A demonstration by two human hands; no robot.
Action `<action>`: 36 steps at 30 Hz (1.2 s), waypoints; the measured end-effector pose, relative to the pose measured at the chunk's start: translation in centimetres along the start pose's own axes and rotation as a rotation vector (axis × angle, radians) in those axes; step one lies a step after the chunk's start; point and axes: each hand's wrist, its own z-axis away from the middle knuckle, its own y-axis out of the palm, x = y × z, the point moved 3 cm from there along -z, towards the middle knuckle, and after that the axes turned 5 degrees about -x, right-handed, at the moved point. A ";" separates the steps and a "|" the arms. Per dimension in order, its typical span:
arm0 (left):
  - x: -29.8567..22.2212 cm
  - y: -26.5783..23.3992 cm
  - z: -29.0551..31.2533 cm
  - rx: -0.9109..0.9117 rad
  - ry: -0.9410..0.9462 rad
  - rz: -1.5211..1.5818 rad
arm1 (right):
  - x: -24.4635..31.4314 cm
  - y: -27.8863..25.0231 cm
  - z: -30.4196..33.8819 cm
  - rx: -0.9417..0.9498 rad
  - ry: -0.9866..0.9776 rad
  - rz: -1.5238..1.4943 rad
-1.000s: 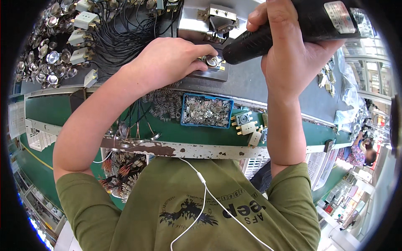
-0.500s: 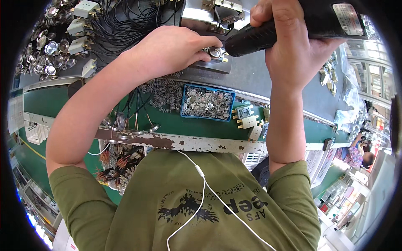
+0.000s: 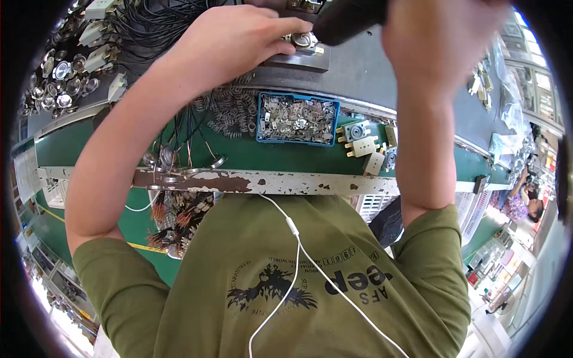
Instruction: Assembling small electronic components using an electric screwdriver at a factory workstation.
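A small round silver metal part (image 3: 304, 40) with brass tabs beside it sits on a grey metal block (image 3: 310, 62) at the top of the view. My left hand (image 3: 236, 45) pinches this part at its left side between thumb and forefinger. My right hand (image 3: 439, 45), smeared by motion, is closed around a black electric screwdriver (image 3: 343, 24). The tool's tapered nose stands over the right side of the round part. Its tip is hidden, so I cannot tell whether it touches. Most of the tool's body lies beyond the top edge.
A blue tray (image 3: 258, 122) of small metal clips stands on the green shelf, with springs (image 3: 230, 113) at its left and white ceramic blocks (image 3: 363, 146) at its right. Black wires (image 3: 149, 30) and round metal caps (image 3: 62, 71) lie at the upper left.
The view has shifted, so the bench sits higher in the picture. My right hand and the screwdriver have moved up in the picture and blurred; the left hand keeps its pinch.
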 end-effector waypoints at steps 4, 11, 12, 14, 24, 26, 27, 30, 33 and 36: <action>-4.2 -1.4 -0.4 -0.208 0.282 -0.073 | 0.1 -2.1 -0.9 0.030 -0.001 0.068; -7.1 1.4 2.0 0.075 0.445 0.002 | 1.2 -3.2 -1.2 -0.184 -0.026 0.183; -7.3 1.4 2.0 0.074 0.470 -0.039 | 1.9 -4.3 -1.4 -0.126 -0.096 0.256; -7.4 1.5 2.6 0.060 0.430 0.002 | 2.6 -2.9 -1.3 -0.365 -0.111 0.144; -6.6 0.3 1.7 0.195 0.278 0.324 | 0.0 -0.3 -3.9 -0.286 -0.044 -0.006; -6.5 0.3 1.9 0.138 0.281 0.342 | -0.2 0.4 -4.0 -0.305 -0.053 -0.062; -6.5 0.2 1.9 0.084 0.286 0.365 | -0.2 0.7 -4.0 -0.325 -0.057 -0.114; -6.6 0.1 1.9 0.150 0.239 0.355 | -0.2 1.2 -3.9 -0.355 -0.015 -0.152; -6.7 0.4 2.0 0.123 0.249 0.379 | -0.2 1.6 -4.0 -0.323 0.019 -0.155; -6.6 0.4 2.0 0.117 0.251 0.393 | -0.4 2.4 -4.1 -0.290 0.097 -0.126</action>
